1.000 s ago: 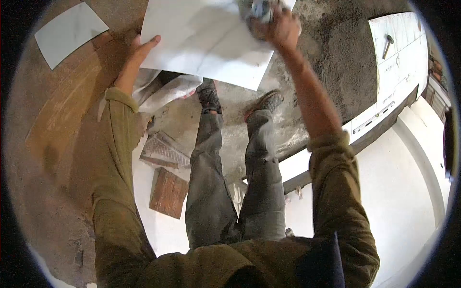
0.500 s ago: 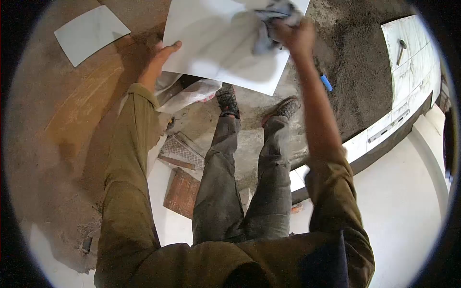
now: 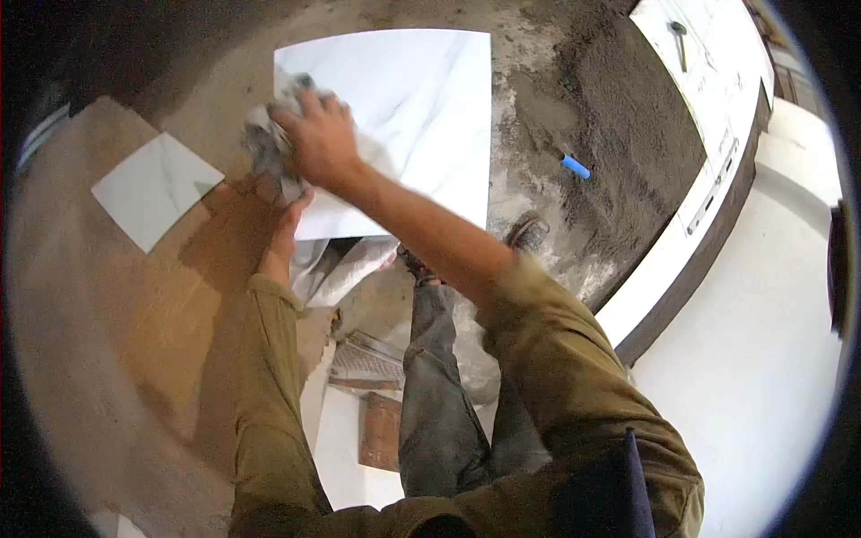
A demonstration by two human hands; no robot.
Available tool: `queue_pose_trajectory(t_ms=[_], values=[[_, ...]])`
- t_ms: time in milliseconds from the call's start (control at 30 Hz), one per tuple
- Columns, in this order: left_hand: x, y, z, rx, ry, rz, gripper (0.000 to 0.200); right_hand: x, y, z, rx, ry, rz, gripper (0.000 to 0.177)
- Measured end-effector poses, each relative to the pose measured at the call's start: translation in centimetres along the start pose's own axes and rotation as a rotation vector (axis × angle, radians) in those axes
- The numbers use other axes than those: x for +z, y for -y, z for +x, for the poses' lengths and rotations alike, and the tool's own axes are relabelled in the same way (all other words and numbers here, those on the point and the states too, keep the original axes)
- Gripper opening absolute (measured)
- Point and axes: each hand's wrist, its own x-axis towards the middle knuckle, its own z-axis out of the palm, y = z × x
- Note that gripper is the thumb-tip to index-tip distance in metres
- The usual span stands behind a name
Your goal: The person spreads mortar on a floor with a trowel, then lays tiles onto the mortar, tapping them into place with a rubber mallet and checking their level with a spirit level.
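A large white marble-patterned tile (image 3: 430,117) is held out in front of me. My left hand (image 3: 286,229) grips its lower left edge, partly covered by the cloth. My right hand (image 3: 323,143) is closed round a crumpled grey-and-white cloth (image 3: 269,148), pressed against the left side of the tile's face. Some of the cloth hangs past that left edge. A white plastic sack (image 3: 354,273) shows just under the tile's bottom edge, near my feet.
A smaller white tile piece (image 3: 160,190) lies at left. Dark mortar (image 3: 619,117) spreads at right, with a blue handle (image 3: 576,167) on it. Beyond, laid tiles (image 3: 659,18) carry a hammer (image 3: 680,47) and a long metal tool (image 3: 713,188). A reddish-brown board (image 3: 381,432) lies below.
My right hand has swept the cloth from the tile's upper right to its left edge. The tile sits lower and straighter in view, and the camera has turned.
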Motion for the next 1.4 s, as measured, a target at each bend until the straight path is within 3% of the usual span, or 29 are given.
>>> queue_pose_trajectory(t_ms=[67, 133, 200, 267, 300, 333, 400, 467, 533, 567, 667, 700, 733, 767, 800, 833, 900, 1000, 1033, 1100, 1133, 1167, 1200, 1233, 1267, 1300, 1333, 1367, 1400], values=[[-1.1, 3.1, 2.3, -0.123, -0.155, 0.137, 0.064, 3.1, -4.0, 6.3, -0.023, 0.18, -0.286, 0.048], [-1.4, 4.3, 3.7, -0.094, -0.173, 0.167, 0.062, 3.4, -9.5, 9.0, -0.023, 0.137, -0.37, 0.04], [-2.4, 5.7, 2.9, -0.116, -0.205, 0.189, 0.06, 0.1, -15.3, 10.2, 0.053, 0.387, -0.425, 0.043], [-2.2, 5.4, 3.5, -0.246, -0.189, 0.071, 0.058, -6.5, -21.4, 7.9, 0.267, 0.25, -0.477, 0.049], [-2.1, 5.0, 3.5, -0.231, -0.196, 0.055, 0.058, -7.5, -28.8, 7.0, 0.204, 0.006, -0.418, 0.051], [-2.1, 4.9, 3.4, -0.181, -0.193, 0.106, 0.057, -13.2, -30.4, 7.2, 0.591, 0.269, -0.363, 0.055], [-2.3, 5.4, 3.5, -0.13, -0.19, 0.155, 0.057, -19.3, -28.6, 4.0, 0.46, 0.004, -0.914, 0.059], [-2.7, 6.6, 4.1, -0.149, -0.208, 0.108, 0.056, -21.0, -25.2, 3.8, 0.284, -0.379, -0.68, 0.037], [-2.4, 5.6, 2.5, -0.162, -0.156, 0.056, 0.057, -21.5, -24.6, 3.5, 0.444, 0.315, -0.484, 0.064], [-2.1, 4.9, 2.4, -0.153, -0.106, -0.004, 0.057, -19.4, -23.6, 1.7, 0.329, 0.324, -0.667, 0.053], [-2.0, 4.0, 2.4, -0.121, -0.088, 0.101, 0.058, -12.0, -21.6, -12.5, 0.05, 0.168, -0.331, 0.046], [-2.0, 4.1, 2.9, -0.114, -0.082, 0.108, 0.058, -12.6, -17.8, -17.2, 0.321, 0.318, -0.293, 0.05], [-2.1, 4.4, 3.2, -0.15, -0.115, 0.108, 0.058, -11.6, -18.5, -23.4, 0.347, 0.508, -0.164, 0.068], [-2.3, 4.9, 3.0, -0.191, -0.152, 0.11, 0.058, -13.0, -17.7, -28.6, 0.349, 0.542, 0.021, 0.07], [-2.4, 3.9, 1.9, -0.199, -0.151, 0.124, 0.058, -16.4, -16.3, -33.0, 0.379, 0.681, -0.027, 0.059], [-1.9, 2.0, 0.6, -0.197, -0.173, 0.23, 0.053, -20.3, -14.7, -35.8, 0.543, 0.753, 0.074, 0.064], [-0.9, 1.7, -0.1, -0.171, -0.115, 0.335, 0.05, -25.8, -16.3, -45.5, 0.813, 0.689, 0.069, 0.063], [-3.4, 3.4, 1.1, -0.2, 0.139, 0.22, 0.055, -36.4, -17.8, -57.3, 1.027, 0.406, 0.027, 0.054], [-3.8, 3.8, 1.6, -0.224, 0.201, 0.191, 0.056, -40.7, -16.8, -59.4, 1.328, 0.346, -0.005, 0.05], [-3.8, 3.6, 1.2, -0.206, 0.241, 0.154, 0.058, -46.1, -18.7, -67.4, 1.515, 0.332, -0.167, 0.037], [-3.7, 3.2, 0.4, -0.175, 0.233, 0.135, 0.059, -48.6, -19.5, -70.8, 1.519, 0.174, -0.17, 0.034], [-3.4, 2.8, -0.4, -0.155, 0.23, 0.146, 0.059, -50.8, -20.5, -72.6, 1.527, 0.155, -0.307, 0.033], [-3.5, 2.9, -1.4, -0.148, 0.128, 0.132, 0.061, -52.8, -22.9, -75.9, 1.672, 0.326, -0.418, 0.046], [-3.3, 1.9, -2.2, -0.135, 0.022, 0.114, 0.062, -54.0, -24.5, -79.5, 1.375, 0.169, -0.539, 0.064], [-1.3, -0.3, -3.6, -0.111, 0.013, 0.121, 0.062, -55.7, -25.8, -81.6, 1.451, 0.183, -0.521, 0.077], [3.6, -3.9, -7.9, -0.064, -0.058, 0.204, 0.064, -57.1, -26.3, -81.2, 1.572, 0.391, -0.647, 0.076], [7.2, -6.2, -10.4, -0.019, -0.123, 0.286, 0.065, -57.5, -26.0, -80.6, 1.667, 0.309, -0.655, 0.075], [6.3, -7.6, -10.2, -0.18, -0.062, 0.126, 0.066, -57.5, -26.7, -82.1, 1.689, 0.245, -0.567, 0.067], [6.0, -8.4, -10.4, -0.171, -0.061, 0.147, 0.066, -57.6, -27.5, -83.7, 1.711, 0.186, -0.48, 0.059]])
